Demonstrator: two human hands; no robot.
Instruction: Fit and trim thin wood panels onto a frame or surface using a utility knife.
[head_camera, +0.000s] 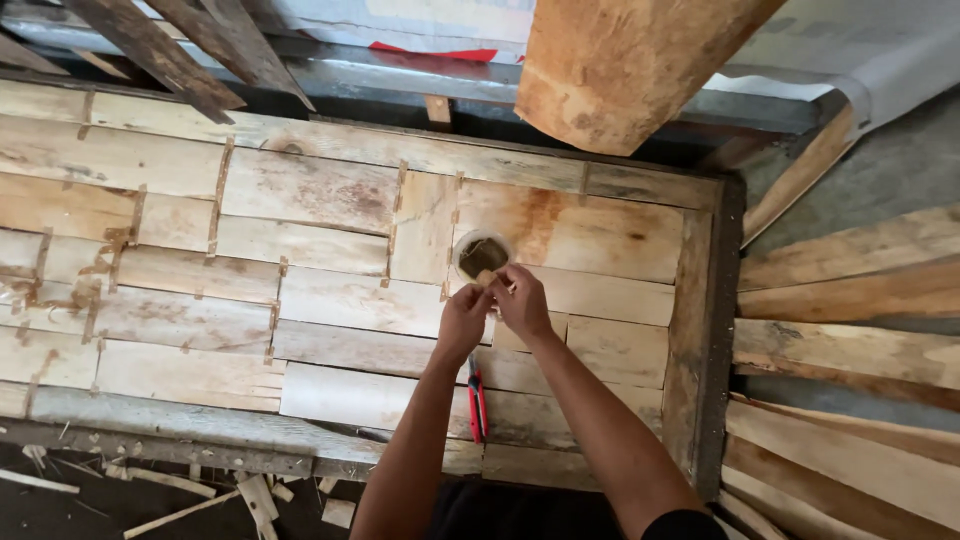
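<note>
Hands, 2 of them: left hand (463, 318) and right hand (524, 300) pinch 1 small wood piece (487, 279) together, just below 1 round tub (482, 255). 1 red tool (478, 398) (maybe pliers) lies on the boards (330, 300).

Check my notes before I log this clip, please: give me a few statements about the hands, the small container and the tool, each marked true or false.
1. Both hands meet over the wooden panel, the left hand beside the right hand. True.
2. A small round container sits on the panel just beyond the hands. True.
3. The red-handled tool is held in the right hand. False: it lies on the wooden panel between the forearms, in neither hand.
4. The hands pinch a small pale piece between them. True, though what it is cannot be told.
5. The loose boards lie to the left of the panel. False: they lie to its right.
</note>
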